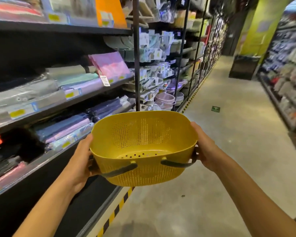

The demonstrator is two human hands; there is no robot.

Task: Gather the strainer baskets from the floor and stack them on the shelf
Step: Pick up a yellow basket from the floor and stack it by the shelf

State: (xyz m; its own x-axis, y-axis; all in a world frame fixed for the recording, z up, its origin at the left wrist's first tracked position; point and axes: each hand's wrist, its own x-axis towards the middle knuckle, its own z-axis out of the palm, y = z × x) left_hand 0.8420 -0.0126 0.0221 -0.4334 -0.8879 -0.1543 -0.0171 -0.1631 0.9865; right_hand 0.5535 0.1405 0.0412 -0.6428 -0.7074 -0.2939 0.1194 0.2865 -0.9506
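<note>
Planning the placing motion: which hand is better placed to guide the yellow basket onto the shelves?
Probably the left hand: it grips the yellow strainer basket on the side facing the shelves; the right hand holds the aisle side.

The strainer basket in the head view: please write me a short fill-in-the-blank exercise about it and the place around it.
1. The strainer basket has the colour ____.
2. The left hand and the right hand grip its ends, so ____ hands carry it.
3. Inside, the basket is ____.
4. The shelves stand on the person's ____ side.
Missing words: yellow; two; empty; left.
</note>
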